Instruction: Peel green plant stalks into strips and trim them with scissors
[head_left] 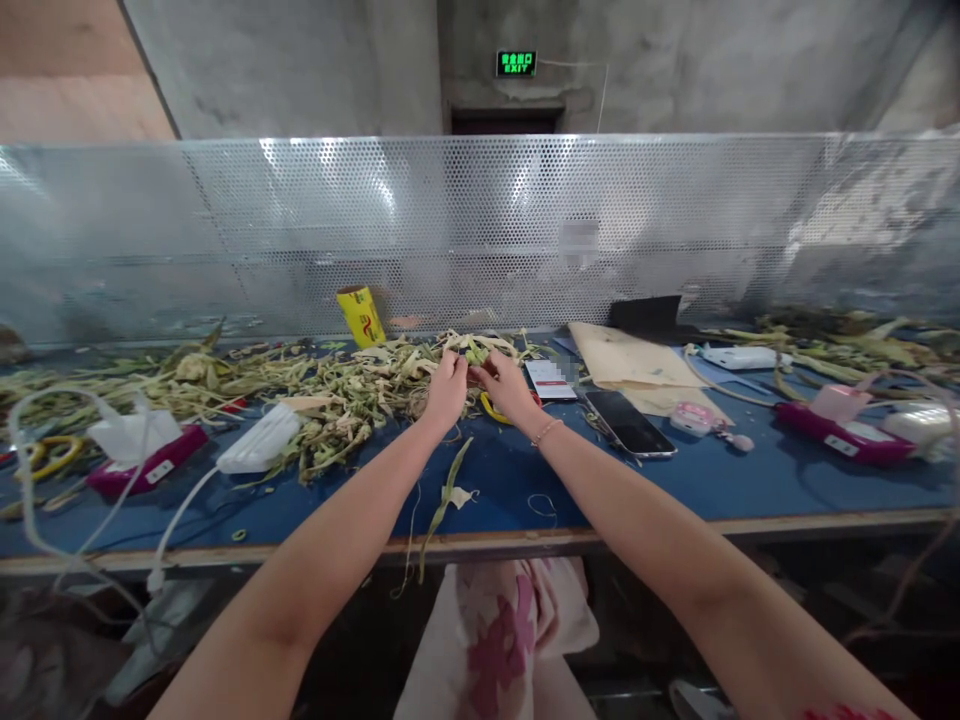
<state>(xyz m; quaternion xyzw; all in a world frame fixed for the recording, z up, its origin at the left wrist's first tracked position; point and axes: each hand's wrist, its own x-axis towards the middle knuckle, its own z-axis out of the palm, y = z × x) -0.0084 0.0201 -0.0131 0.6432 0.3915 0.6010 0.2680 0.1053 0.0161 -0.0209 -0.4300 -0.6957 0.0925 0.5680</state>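
Observation:
Both of my hands meet over the blue table at the edge of a heap of dried green plant stalks (pixel 352 385). My left hand (pixel 448 386) pinches a pale green plant piece (pixel 475 352) from the left, fingers closed. On its other side my right hand (pixel 504 385) is closed too, thumb and fingertips at the same piece. The fingertips are partly hidden. Yellow-handled scissors (pixel 491 410) lie partly covered beneath my right hand. Below my hands, a long green leaf strip (pixel 444 505) hangs over the table's front edge.
A black phone (pixel 631 423), a lit screen (pixel 551 380), brown paper (pixel 634 355) and a pink case (pixel 691 418) lie to the right. White power banks (pixel 260 440) and purple power strips (pixel 146 462) with cables stand at the sides. A perforated metal screen (pixel 300 230) closes the back.

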